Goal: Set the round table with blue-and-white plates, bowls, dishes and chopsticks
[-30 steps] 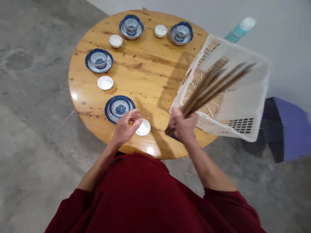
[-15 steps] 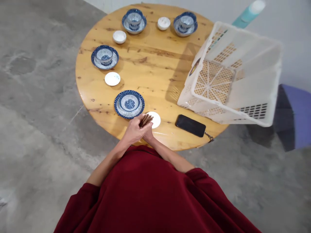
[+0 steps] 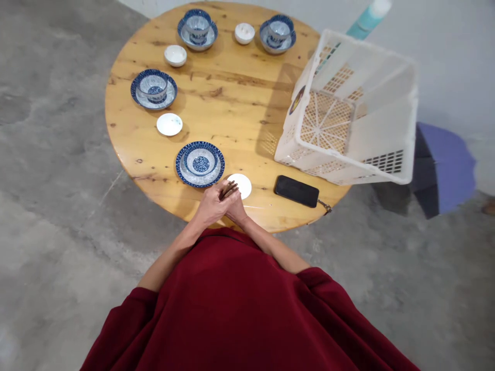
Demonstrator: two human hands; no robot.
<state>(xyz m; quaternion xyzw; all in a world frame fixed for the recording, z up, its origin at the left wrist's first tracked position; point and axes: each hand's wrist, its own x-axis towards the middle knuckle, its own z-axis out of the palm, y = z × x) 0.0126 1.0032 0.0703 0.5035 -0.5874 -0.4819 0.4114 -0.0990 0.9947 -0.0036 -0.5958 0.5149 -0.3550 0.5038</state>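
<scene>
Close to my body, above the table's near edge, both hands are closed together round a bundle of brown chopsticks (image 3: 229, 190), whose ends point up and away from me. My left hand (image 3: 211, 204) wraps the bundle from the left. My right hand (image 3: 235, 207) presses against it from the right, its fingers partly hidden. Just beyond them lies a small white dish (image 3: 243, 186), partly covered by the hands. To the left of that dish, a blue-and-white bowl (image 3: 200, 161) sits on a matching plate (image 3: 181, 175).
Around the round wooden table (image 3: 232, 123) are more bowls on plates (image 3: 154, 90) and small white dishes (image 3: 169, 124). A black phone (image 3: 296, 191) lies at right, before a tilted white plastic basket (image 3: 288, 147). A purple umbrella (image 3: 454, 165) stands beyond the table.
The view has shifted, so the table things appear further left, the basket most. My hands stay together round the chopsticks, whose ends now look gathered closer together.
</scene>
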